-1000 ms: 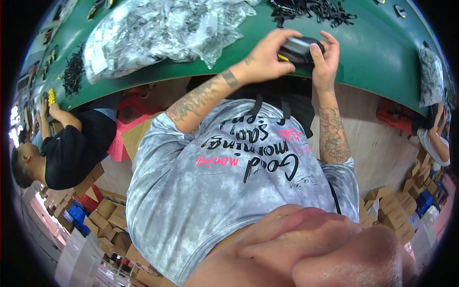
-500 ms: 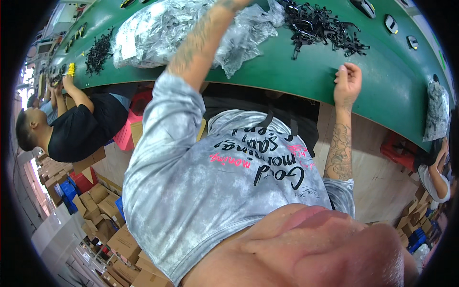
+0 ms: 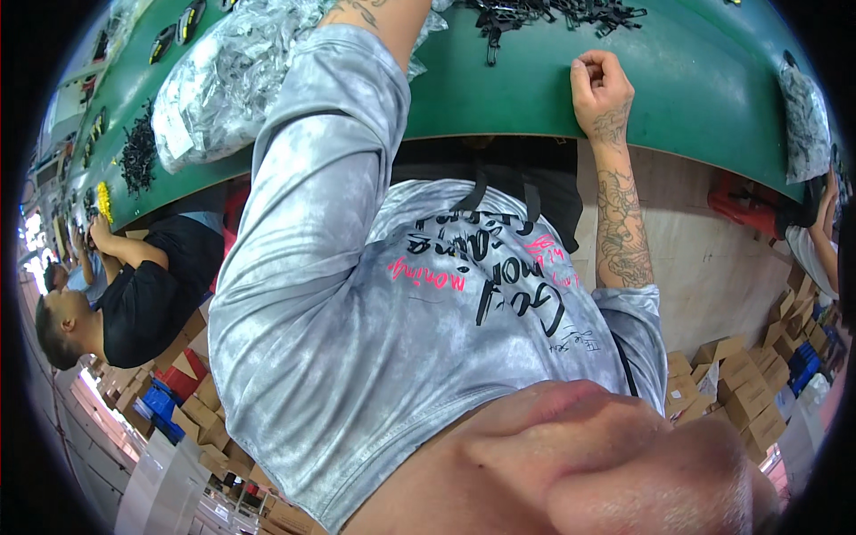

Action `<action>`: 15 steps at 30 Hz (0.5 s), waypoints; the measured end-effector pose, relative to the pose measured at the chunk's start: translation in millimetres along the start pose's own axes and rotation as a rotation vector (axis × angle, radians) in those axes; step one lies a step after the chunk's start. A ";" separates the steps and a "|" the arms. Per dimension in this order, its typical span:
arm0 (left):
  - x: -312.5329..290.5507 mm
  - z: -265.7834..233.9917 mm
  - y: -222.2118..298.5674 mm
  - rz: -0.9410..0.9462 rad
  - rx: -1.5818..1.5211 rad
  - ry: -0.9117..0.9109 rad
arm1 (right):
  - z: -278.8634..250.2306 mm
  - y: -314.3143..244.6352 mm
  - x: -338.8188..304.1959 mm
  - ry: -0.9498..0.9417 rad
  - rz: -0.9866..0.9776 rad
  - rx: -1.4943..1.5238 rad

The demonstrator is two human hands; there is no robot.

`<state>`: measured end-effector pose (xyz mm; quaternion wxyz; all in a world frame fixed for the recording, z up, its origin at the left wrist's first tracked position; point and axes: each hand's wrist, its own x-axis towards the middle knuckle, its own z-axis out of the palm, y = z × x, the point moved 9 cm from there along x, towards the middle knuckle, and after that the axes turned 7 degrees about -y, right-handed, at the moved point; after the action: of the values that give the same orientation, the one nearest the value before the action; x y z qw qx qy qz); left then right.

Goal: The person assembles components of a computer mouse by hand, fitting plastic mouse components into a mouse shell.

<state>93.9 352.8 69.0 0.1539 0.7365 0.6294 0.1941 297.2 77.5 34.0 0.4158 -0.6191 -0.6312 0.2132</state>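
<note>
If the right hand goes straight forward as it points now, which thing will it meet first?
Probably the pile of black parts on the green table, just ahead of the right hand. Its height is unclear, so it might pass above.

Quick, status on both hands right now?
Left hand: out of view past the top edge; state can't be told.
Right hand: fingers curled closed, nothing visible in it.

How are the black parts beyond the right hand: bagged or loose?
Loose: the black parts in view lie uncovered, scattered in a pile on the green table.
</note>
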 end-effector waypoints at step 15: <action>-289.7 -78.6 -64.5 0.105 -1.529 -0.491 | 35.6 -33.3 -1.2 -0.168 -0.082 0.075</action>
<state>-38.1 75.9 80.9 0.7402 0.4776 0.2351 0.4108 248.9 80.4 39.8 0.3925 -0.5566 -0.6804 0.2706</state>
